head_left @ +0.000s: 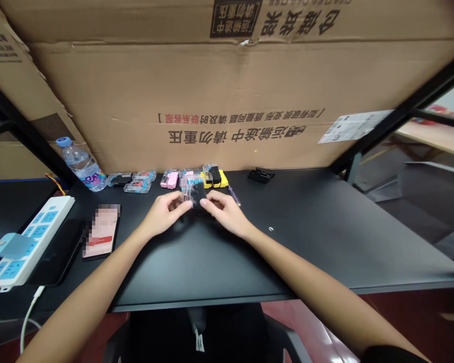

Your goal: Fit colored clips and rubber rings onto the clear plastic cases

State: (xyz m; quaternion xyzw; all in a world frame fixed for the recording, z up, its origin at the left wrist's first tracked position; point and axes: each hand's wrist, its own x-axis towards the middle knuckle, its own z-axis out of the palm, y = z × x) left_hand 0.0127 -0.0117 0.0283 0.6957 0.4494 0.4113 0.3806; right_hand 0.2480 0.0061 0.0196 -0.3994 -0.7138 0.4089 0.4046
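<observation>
Above the middle of the black table, my left hand (167, 212) pinches the left side of a small clear-and-black case (195, 192). My right hand (227, 212) has its fingers closed on the right side of the same case. Just behind the hands, near the cardboard, lie a pink case (169, 179) and yellow-and-black pieces (214, 176). Clear cases (138, 184) sit further left, beside a dark one. A thin pen-like stick (233, 195) lies to the right of my right hand.
A black piece (261, 175) and a small white scrap (271, 229) lie to the right. On the left stand a water bottle (83, 165), a power strip (32, 237), a dark phone (58, 252) and a lit phone (102, 231). Cardboard (212, 85) walls the back.
</observation>
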